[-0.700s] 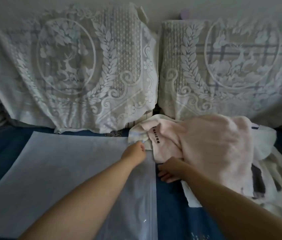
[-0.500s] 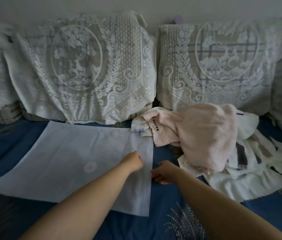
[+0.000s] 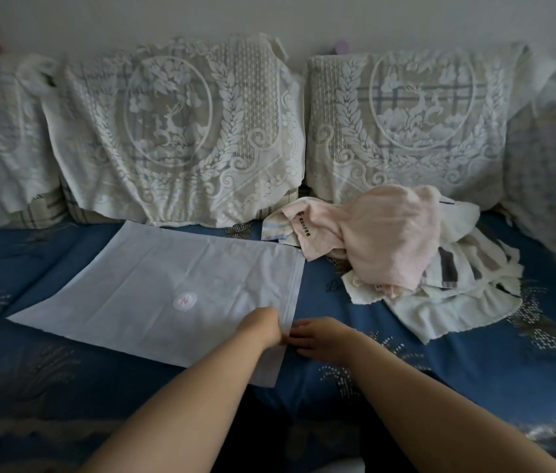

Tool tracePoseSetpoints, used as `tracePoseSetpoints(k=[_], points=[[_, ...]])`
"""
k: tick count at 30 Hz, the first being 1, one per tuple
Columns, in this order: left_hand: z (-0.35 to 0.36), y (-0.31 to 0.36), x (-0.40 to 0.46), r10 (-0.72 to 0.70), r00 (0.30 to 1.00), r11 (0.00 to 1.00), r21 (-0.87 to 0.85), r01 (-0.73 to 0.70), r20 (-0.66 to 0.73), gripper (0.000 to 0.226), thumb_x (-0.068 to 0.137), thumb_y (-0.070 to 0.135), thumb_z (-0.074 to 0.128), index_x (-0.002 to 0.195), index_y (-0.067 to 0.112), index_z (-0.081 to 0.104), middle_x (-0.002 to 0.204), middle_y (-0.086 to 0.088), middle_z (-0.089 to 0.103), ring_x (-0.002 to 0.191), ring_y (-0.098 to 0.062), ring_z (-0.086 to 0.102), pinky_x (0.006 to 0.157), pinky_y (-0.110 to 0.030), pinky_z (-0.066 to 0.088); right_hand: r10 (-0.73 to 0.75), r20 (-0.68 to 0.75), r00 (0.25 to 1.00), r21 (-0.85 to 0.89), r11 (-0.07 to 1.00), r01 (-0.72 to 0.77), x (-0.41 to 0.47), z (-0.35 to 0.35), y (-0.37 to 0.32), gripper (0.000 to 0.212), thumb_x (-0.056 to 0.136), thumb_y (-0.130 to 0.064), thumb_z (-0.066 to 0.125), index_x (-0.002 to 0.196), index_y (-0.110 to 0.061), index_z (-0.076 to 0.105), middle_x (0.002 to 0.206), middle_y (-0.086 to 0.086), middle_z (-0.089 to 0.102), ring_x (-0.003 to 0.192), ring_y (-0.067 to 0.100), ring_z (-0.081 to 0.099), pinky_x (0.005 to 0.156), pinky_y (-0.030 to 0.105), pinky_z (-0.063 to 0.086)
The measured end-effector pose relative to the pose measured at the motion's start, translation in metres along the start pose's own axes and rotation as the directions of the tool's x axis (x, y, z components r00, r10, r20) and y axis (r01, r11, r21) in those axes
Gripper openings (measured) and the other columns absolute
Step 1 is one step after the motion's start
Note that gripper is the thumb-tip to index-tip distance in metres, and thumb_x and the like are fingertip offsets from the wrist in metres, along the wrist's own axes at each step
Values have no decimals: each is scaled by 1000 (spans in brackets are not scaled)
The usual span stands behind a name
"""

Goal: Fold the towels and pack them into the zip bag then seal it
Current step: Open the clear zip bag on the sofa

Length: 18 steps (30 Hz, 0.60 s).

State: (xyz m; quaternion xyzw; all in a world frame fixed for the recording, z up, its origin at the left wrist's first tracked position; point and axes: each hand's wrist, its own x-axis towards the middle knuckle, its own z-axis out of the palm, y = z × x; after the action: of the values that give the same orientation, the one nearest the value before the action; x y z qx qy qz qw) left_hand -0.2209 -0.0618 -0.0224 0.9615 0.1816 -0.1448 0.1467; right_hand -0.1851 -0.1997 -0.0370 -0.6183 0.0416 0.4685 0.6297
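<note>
The zip bag (image 3: 153,288) lies flat on the blue bedcover (image 3: 457,387), its zip edge to the right. The left hand (image 3: 261,324) rests at that edge, fingers curled under; whether they pinch the bag cannot be told. The right hand (image 3: 317,337) touches the edge, fingers loosely extended. Further right, the towels (image 3: 396,254) lie unfolded in a heap. Judgement: bag thin, limp, slippery, best taken at the zip strip; towels soft, light, best taken by corners.
</note>
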Motion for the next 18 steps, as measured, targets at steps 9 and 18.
tracePoseSetpoints(k=[9, 18], points=[[9, 32, -15, 10, 996, 942, 336, 22, -93, 38, 92, 5, 48, 129, 7, 54, 135, -11, 53, 125, -29, 52, 96, -34, 45, -79, -35, 996, 111, 990, 82, -5, -12, 25, 25, 100, -4, 37, 123, -6, 46, 141, 12, 49, 133, 25, 44, 102, 35, 37], [6, 6, -10, -42, 999, 987, 155, 46, -32, 36, 87, 32, 61, 119, 17, 57, 123, -8, 61, 112, -26, 59, 88, -32, 48, -43, -112, 993, 194, 979, 64, -3, -5, 11, 33, 100, -4, 38, 130, 6, 43, 122, 20, 60, 121, 31, 55, 94, 35, 47]])
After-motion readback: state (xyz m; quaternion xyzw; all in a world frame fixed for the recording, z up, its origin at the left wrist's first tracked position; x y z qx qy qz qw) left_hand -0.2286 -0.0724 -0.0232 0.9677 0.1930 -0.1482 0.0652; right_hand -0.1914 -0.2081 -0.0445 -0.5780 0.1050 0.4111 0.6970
